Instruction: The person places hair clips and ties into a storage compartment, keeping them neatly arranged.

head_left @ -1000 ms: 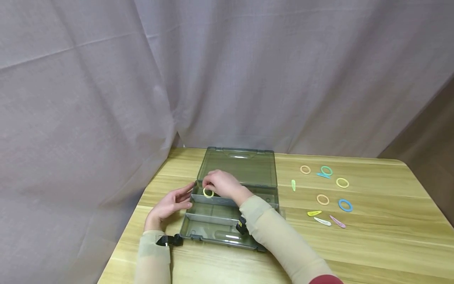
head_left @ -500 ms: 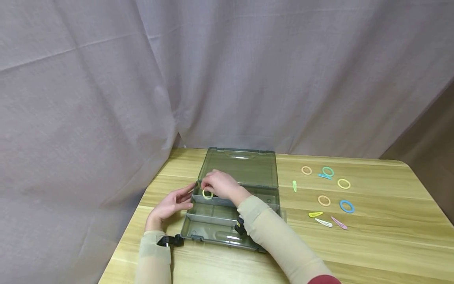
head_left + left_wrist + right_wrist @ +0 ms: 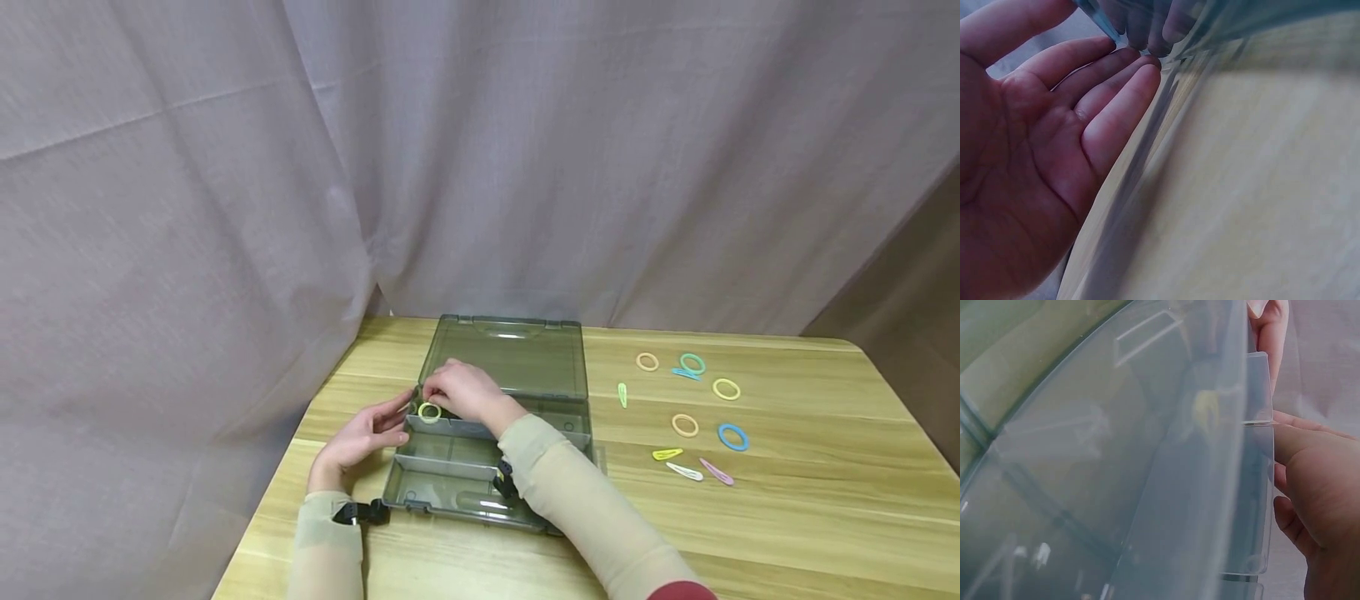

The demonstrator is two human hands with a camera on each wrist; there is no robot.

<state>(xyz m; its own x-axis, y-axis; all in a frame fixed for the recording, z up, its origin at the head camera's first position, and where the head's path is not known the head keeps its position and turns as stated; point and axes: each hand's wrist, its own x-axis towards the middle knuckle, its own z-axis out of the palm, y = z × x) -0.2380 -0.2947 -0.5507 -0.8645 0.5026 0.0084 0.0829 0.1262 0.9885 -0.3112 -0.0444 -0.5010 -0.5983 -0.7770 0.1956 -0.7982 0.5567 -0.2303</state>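
Observation:
A translucent dark-green organizer box (image 3: 489, 517) lies with its lid (image 3: 517, 358) folded back flat behind it. My right hand (image 3: 465, 392) reaches over the box's far compartment and pinches a small yellow hair tie (image 3: 430, 419) near the left end. Through the cloudy plastic in the right wrist view, a blurred yellow patch (image 3: 1207, 409) shows. My left hand (image 3: 362, 435) rests against the box's left side wall, its fingers extended. In the left wrist view that palm (image 3: 1041, 156) holds nothing, and its fingertips touch the clear wall.
Right of the box on the wooden table (image 3: 825, 517) lie loose hair ties, among them a blue hair tie (image 3: 744, 438) and a green hair tie (image 3: 702, 367). Several snap hair clips lie among them, including a white clip (image 3: 684, 472). A grey curtain (image 3: 525, 167) hangs behind.
My right hand has shifted slightly left with the yellow hair tie, toward the far compartment's left end. The left hand stays at the box's side.

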